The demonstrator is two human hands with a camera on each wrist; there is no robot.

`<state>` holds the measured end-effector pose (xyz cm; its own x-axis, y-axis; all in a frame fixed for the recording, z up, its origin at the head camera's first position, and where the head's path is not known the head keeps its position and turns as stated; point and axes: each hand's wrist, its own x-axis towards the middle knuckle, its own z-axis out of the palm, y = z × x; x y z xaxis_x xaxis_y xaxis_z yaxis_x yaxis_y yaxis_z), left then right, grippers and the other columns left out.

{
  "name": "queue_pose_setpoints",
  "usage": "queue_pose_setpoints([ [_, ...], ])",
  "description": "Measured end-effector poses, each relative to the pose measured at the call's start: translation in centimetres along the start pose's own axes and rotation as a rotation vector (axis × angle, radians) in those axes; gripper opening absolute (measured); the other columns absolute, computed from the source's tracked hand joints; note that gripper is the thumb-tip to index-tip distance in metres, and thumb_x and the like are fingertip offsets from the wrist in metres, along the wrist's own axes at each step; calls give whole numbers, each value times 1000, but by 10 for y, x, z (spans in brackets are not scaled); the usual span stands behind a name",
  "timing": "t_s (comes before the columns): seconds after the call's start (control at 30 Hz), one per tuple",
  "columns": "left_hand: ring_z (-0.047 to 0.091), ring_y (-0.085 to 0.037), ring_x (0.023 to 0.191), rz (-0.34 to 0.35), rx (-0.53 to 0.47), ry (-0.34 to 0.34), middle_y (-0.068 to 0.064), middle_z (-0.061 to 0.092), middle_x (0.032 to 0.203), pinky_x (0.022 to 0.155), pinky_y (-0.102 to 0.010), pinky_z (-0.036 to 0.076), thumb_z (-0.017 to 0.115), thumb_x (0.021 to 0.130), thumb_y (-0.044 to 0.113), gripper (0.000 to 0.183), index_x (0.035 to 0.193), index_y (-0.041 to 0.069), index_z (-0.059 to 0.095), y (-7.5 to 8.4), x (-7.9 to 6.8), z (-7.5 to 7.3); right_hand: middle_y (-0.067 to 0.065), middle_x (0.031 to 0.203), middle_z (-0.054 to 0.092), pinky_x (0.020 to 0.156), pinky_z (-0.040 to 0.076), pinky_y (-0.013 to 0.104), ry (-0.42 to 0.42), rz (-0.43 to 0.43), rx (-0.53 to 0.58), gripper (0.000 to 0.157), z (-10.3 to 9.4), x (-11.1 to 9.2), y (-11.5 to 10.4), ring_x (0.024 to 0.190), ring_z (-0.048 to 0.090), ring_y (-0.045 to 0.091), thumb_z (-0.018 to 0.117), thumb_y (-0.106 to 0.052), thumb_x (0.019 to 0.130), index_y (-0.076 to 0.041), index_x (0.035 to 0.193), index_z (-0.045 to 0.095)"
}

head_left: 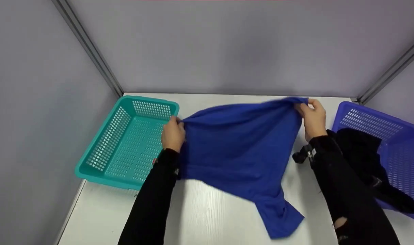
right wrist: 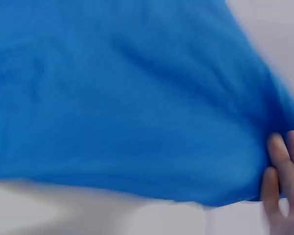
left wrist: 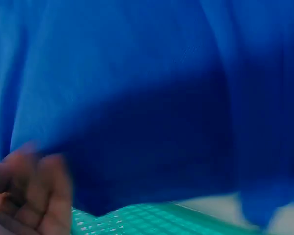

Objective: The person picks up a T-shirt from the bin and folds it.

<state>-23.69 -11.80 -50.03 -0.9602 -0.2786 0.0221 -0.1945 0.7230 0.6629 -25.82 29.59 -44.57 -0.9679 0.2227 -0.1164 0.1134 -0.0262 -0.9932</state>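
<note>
A blue garment (head_left: 237,146), perhaps a shirt, hangs stretched between both hands above the table, with a sleeve-like flap (head_left: 282,217) drooping at its lower right. My left hand (head_left: 173,134) pinches its upper left corner beside the teal basket. At the upper right corner, my right hand (head_left: 313,117) grips the cloth between thumb and fingers. In the left wrist view the blue cloth (left wrist: 137,107) fills most of the picture, with the left fingers (left wrist: 51,196) at its edge. The right wrist view has the right fingers (right wrist: 284,166) against the cloth's corner.
On the left stands a teal plastic basket (head_left: 125,98) with perforated walls. A purple basket (head_left: 413,132) on the right has black clothing (head_left: 360,149) in it and over its near side. Grey panels (head_left: 207,51) rise behind and beside the white table (head_left: 213,217).
</note>
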Motion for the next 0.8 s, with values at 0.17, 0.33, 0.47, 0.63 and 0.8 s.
queue_pose_setpoints([
  [0.17, 63, -34, 77, 20, -37, -72, -25, 58, 137, 66, -46, 49, 46, 103, 8, 62, 161, 9, 23, 16, 5, 4, -3, 165, -33, 122, -16, 51, -284, -149, -384, 96, -6, 9, 2, 151, -28, 23, 58, -22, 103, -32, 161, -18],
  [0.33, 41, -46, 142, 215, 167, -328, -19, 31, 164, 111, -58, 40, 56, 101, 12, 50, 151, 8, 48, 4, -19, 22, 23, 169, 9, 119, 2, 69, -425, -343, -862, 66, 3, -15, 50, 153, 2, 51, 58, -14, 102, -5, 160, 29],
  [0.47, 23, -51, 150, 341, 335, -553, -16, 31, 165, 117, -63, 29, 60, 102, 21, 52, 152, 13, 48, -20, -46, 34, 26, 159, 37, 113, 16, 76, -606, -363, -1146, 56, 9, -61, 93, 147, 22, 57, 61, -24, 102, -4, 152, 46],
  [0.63, 38, -48, 143, 494, 504, -500, -14, 39, 161, 111, -61, 38, 64, 100, 27, 62, 157, 15, 42, -43, -68, 43, 22, 162, 33, 108, 18, 81, -697, -348, -1351, 66, -3, -99, 130, 147, 25, 55, 61, -45, 101, -14, 156, 43],
  [0.8, 47, -43, 128, 571, 552, -333, -18, 53, 143, 104, -58, 39, 65, 98, 25, 57, 151, 11, 49, -55, -73, 49, 23, 164, 29, 109, 18, 81, -566, -368, -1421, 66, -24, -104, 145, 148, 24, 55, 60, -46, 101, -19, 157, 41],
])
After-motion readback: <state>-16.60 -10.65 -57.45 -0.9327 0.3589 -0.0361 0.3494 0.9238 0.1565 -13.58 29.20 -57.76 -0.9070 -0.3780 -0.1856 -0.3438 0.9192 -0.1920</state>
